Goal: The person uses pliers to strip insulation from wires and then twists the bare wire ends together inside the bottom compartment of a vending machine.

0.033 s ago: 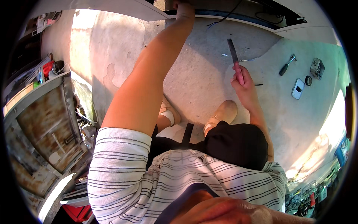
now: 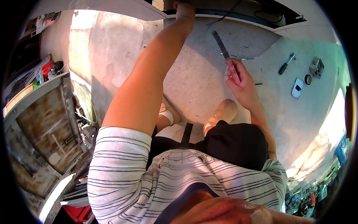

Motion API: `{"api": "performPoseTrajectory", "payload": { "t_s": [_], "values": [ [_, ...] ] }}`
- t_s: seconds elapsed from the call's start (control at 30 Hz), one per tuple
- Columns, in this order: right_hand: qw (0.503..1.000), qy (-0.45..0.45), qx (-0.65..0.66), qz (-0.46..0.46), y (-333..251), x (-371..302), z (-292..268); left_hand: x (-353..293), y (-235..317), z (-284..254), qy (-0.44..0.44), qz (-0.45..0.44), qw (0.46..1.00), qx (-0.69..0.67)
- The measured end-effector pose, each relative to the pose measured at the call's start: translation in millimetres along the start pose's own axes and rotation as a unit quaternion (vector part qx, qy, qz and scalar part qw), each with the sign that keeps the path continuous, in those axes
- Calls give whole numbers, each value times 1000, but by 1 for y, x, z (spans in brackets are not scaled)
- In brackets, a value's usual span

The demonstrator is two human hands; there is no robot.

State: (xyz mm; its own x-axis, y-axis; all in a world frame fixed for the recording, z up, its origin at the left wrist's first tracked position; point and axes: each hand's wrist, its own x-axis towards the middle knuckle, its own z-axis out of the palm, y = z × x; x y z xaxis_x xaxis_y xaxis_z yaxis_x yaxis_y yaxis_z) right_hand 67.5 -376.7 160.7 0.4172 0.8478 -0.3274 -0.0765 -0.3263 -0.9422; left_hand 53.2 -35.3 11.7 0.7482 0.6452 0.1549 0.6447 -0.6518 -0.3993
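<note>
My right hand is closed around the pinkish-red handle of a flat file. The dark, blunt-ended blade points away from me and leans to the left, above the concrete floor. My left arm stretches far forward. At the top edge my left hand reaches into the opening of a white panelled body, by its dark lower rail. The left fingers are mostly hidden, so what they touch cannot be seen. A loose dark cable with a blue end hangs out of the opening.
On the floor to the right lie a ratchet wrench, a metal box-shaped part, a small black ring and a white phone-like device. Thin wire pieces lie beyond my right hand. A rusty metal panel stands at left.
My right hand has shifted a little to the left, and the file's tip has swung left and away from me. The left arm stays in place.
</note>
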Motion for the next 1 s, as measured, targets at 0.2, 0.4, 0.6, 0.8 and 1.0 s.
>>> {"api": "performPoseTrajectory", "payload": {
  "t_s": [0.2, 0.4, 0.6, 0.8, 1.0],
  "values": [
    [967, -119, -136, -179, -86, 40, -2, 5, -44, 26, 96, 141, 982, -84],
    [995, -15, 35, 96, 22, 56, -21, 5, -27, -36, -208, -395, 365, -817],
    [979, -84, 129, 137, 13, 89, -11, -24, -54, -42, -310, -325, 147, -881],
    [974, -180, 38, 131, -2, 146, -15, -28, -65, -24, -357, -273, 68, -891],
    [974, -200, -4, 110, 4, 165, -9, -28, -73, -26, -361, -287, 128, -878]
  ]
}}
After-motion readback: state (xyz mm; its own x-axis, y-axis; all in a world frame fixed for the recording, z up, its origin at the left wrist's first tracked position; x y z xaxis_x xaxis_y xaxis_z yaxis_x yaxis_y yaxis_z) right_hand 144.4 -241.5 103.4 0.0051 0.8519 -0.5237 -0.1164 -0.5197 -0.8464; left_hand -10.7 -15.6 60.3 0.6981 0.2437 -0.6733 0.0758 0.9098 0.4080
